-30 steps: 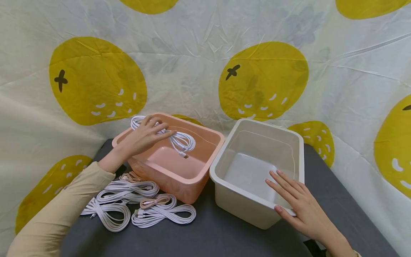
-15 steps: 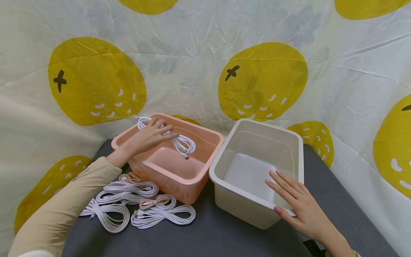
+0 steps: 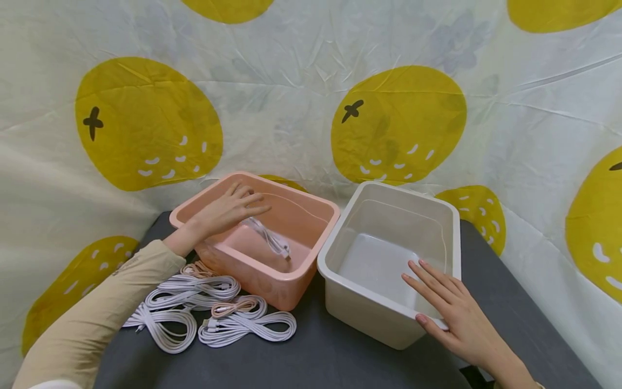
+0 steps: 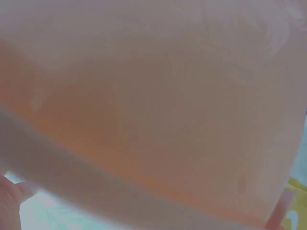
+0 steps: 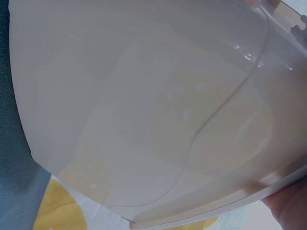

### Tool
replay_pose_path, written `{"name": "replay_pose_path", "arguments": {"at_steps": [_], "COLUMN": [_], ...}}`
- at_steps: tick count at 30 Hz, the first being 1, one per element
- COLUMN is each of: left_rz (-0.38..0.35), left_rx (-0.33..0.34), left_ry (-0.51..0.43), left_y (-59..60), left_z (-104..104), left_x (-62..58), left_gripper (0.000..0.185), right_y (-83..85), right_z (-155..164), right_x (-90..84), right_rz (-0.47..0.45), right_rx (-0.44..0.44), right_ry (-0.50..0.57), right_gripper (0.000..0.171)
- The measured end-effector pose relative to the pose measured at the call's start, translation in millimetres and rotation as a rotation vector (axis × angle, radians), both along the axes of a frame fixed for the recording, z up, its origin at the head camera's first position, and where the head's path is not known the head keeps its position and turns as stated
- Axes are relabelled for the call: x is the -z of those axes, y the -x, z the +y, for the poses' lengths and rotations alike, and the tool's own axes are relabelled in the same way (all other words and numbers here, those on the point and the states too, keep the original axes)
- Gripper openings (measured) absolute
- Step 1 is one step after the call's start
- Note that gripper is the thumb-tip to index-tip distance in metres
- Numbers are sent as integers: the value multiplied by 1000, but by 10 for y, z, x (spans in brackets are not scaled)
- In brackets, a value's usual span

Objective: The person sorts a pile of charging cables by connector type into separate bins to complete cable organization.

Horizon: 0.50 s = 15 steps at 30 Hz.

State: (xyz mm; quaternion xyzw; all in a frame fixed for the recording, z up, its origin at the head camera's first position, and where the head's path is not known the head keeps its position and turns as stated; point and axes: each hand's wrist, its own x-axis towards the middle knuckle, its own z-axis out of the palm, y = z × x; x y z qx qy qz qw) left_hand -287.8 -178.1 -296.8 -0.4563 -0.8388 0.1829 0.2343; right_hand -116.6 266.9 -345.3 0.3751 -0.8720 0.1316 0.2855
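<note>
Over the pink bin (image 3: 262, 267), my left hand (image 3: 232, 209) hovers with its fingers spread and nothing in them. A white coiled cable (image 3: 269, 237) is inside that bin below the fingers, its plug end toward the near right; the hand hides part of it. My right hand (image 3: 459, 319) rests with straight fingers on the near right corner of the beige bin (image 3: 369, 313), fingertips over the rim. The pink bin's wall (image 4: 168, 120) fills the left wrist view, and the beige bin's wall (image 5: 144, 105) fills the right wrist view.
Several bundled white cables (image 3: 167, 329) lie on the dark table (image 3: 330, 362) in front of the pink bin. Among them are a small peach cable (image 3: 233, 308) and another peach bundle (image 3: 196, 268) against the bin. A fruit-print curtain (image 3: 277, 124) hangs behind.
My left hand has let go of the white cable, which has dropped into the pink bin. The hand has shifted slightly right; the right hand stays on the beige bin.
</note>
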Motion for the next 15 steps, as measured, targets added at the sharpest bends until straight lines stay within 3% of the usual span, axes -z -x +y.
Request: {"name": "replay_pose_path", "arguments": {"at_steps": [9,15], "left_rz": [95,78], "left_rx": [19,57], "left_ry": [15,-57], "left_y": [-40,-42], "left_z": [-38,-40], "left_x": [17,19], "left_gripper": [55,51], "right_y": [0,-2], "right_z": [4,-2], "right_x": [7,4], "right_rz": [2,4], "right_rx": [2,6], "right_ry": [4,-6], "right_gripper": [54,54]}}
